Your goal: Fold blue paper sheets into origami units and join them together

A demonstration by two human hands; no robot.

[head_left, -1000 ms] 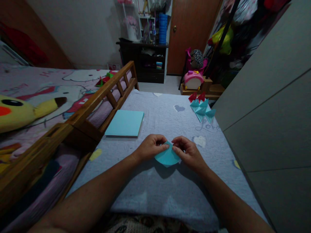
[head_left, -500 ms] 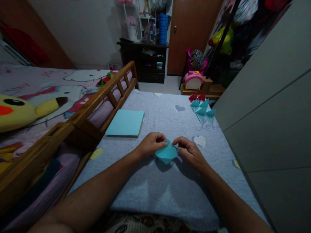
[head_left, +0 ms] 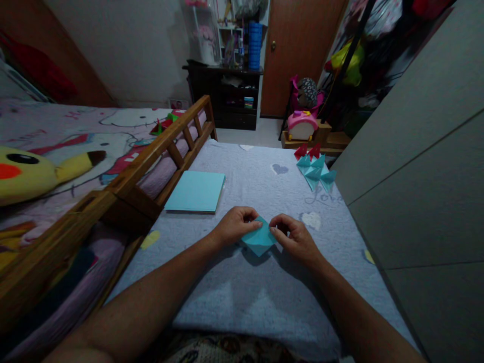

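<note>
A small folded piece of light blue paper [head_left: 259,241] lies on the grey-blue blanket [head_left: 249,297] in front of me. My left hand [head_left: 234,226] pinches its left edge with curled fingers. My right hand [head_left: 293,234] pinches its right edge, thumb and fingertips pressed on the paper. Both hands rest on the blanket and meet at the paper's top corner.
A stack of light blue square sheets [head_left: 195,191] lies to the left, by the wooden bed rail [head_left: 151,156]. Several folded blue and red paper shapes [head_left: 314,167] sit at the far right. A grey cabinet [head_left: 423,166] stands on the right, a yellow plush toy [head_left: 34,171] on the left bed.
The paper has gone from a rounder, larger shape to a smaller, flatter diamond. Both hands moved slightly closer together over its top corner.
</note>
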